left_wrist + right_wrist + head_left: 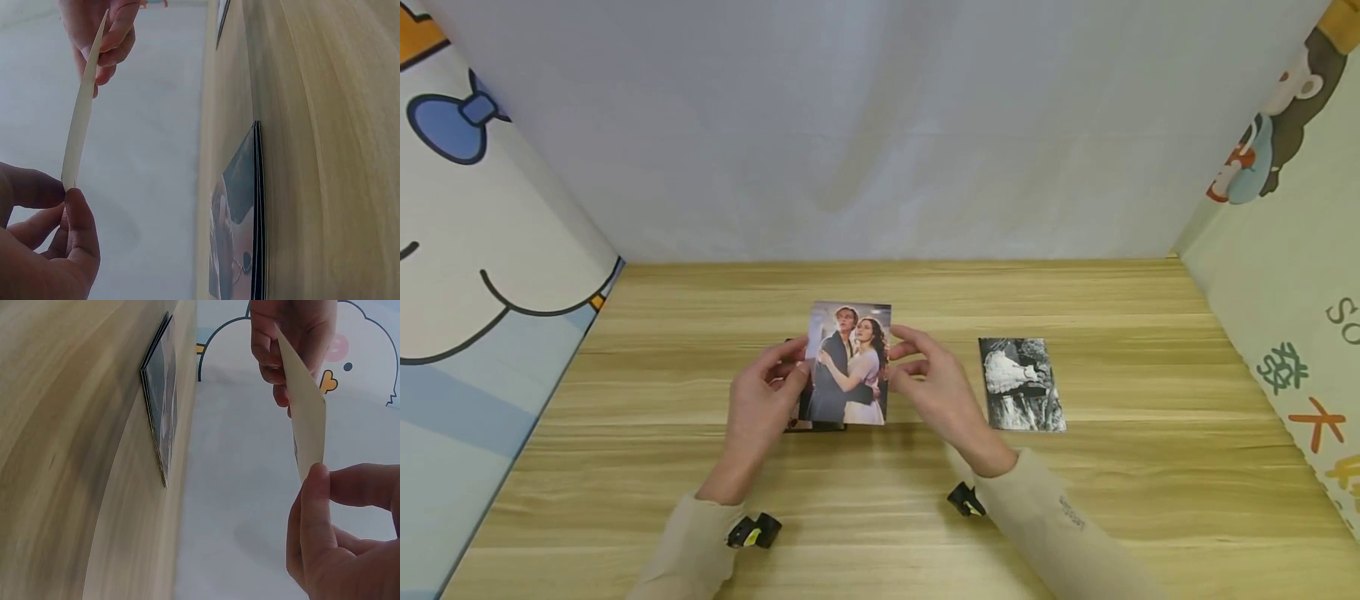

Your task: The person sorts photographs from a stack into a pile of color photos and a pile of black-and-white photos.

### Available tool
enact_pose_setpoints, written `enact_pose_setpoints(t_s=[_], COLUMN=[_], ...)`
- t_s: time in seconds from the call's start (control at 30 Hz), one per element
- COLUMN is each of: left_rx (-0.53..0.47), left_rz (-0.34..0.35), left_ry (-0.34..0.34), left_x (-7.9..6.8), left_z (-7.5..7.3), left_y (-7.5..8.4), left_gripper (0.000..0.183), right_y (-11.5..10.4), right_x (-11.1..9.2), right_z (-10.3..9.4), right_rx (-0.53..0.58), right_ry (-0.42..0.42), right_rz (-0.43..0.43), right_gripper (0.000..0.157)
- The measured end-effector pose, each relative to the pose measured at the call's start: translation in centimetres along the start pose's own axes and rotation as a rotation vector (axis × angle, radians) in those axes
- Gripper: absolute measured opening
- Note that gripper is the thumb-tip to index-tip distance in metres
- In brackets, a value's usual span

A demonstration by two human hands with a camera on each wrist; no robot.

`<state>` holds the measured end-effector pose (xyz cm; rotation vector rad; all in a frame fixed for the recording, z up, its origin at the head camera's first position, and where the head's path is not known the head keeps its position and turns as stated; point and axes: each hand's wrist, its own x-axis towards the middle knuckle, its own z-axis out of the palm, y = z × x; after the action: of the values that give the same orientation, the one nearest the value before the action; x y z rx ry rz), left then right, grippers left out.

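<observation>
A colour photo print (850, 362) of two people embracing is held up over the table, face toward the head camera. My left hand (760, 400) pinches its left edge between thumb and fingers, and my right hand (936, 387) pinches the right edge. Both wrist views show the print nearly edge-on with its pale back, raised well off the wood. Below it lies a small stack of photo prints (237, 206), mostly hidden by the held print in the head view. Right of my hands, a black-and-white photo print (1021, 383) lies flat.
The wood-grain table (880, 533) runs back to a pale grey wall (880, 125). Cartoon-printed panels stand at the left (497, 217) and right (1285, 275). Black wrist camera mounts (756, 531) stick out from both cream sleeves (1052, 517).
</observation>
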<state>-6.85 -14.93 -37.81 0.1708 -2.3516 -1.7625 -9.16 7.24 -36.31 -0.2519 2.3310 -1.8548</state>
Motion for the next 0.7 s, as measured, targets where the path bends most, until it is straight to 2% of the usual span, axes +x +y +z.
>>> enact_pose_setpoints(t_s=[0.3,0.53,0.7], left_rx=[0.039,0.113,0.160], left_rz=[-0.028,-0.055,-0.046], left_ry=[0.011,-0.016,-0.030], left_x=[0.2,0.3,0.5], left_z=[-1.2,-2.1,-2.7], left_y=[-0.5,-0.7,-0.9], left_gripper=[0.036,0.037,0.038], right_y=[0.0,0.2,0.4], right_x=[0.5,0.9,1.3], right_z=[1.3,2.0,2.5], right_rx=[-0.007,-0.046,-0.061], right_ry=[-0.014,-0.020,-0.040], right_rz=[-0.016,-0.020,-0.014], right_gripper=[0.061,0.059,0.058])
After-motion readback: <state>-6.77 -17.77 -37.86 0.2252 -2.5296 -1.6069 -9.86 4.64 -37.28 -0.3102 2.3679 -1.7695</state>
